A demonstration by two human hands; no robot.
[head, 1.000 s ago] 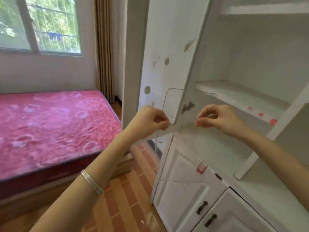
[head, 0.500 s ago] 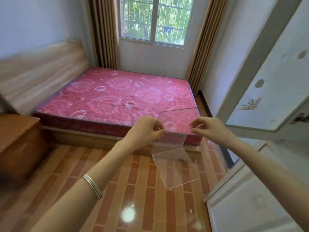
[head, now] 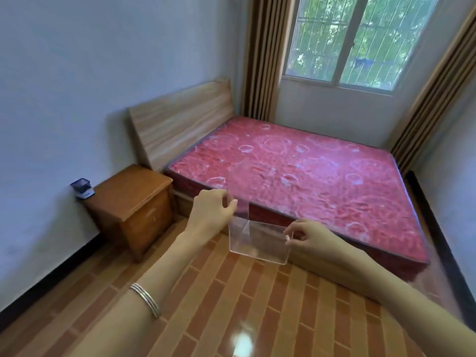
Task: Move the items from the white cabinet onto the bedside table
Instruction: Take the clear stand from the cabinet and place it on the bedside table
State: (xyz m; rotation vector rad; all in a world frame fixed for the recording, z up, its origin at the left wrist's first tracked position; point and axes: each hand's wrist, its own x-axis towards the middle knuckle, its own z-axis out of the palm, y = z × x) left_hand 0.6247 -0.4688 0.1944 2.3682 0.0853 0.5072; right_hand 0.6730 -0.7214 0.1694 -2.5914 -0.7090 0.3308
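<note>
two hands share one load here, and the room around them runs from big to small. beyond both hands lies the bed (head: 309, 181) with its bare red mattress, and under them the brick-patterned floor (head: 231, 305). ahead of the left hand and further to its left stands the bedside table (head: 134, 202), a wooden worktop with a small dark box (head: 82, 188) at its far corner against the wall; the rest of its top looks free.

between the hands, in the air over the floor and well apart from the worktop, hangs the clear acrylic stand (head: 257, 243), a bent transparent sheet with one panel rising and one lower panel facing the camera. the left hand (head: 213, 212) pinches the upright panel's near edge between thumb and fingertips; the right hand (head: 306, 235) pinches the lower panel's right edge the same way.

it looks light and stiff, probably smooth and slippery, easy to scratch or crack at the bend if dropped. holding it by opposite edges seems sensible; setting it down base first on the open part of the worktop would likely suit it.
</note>
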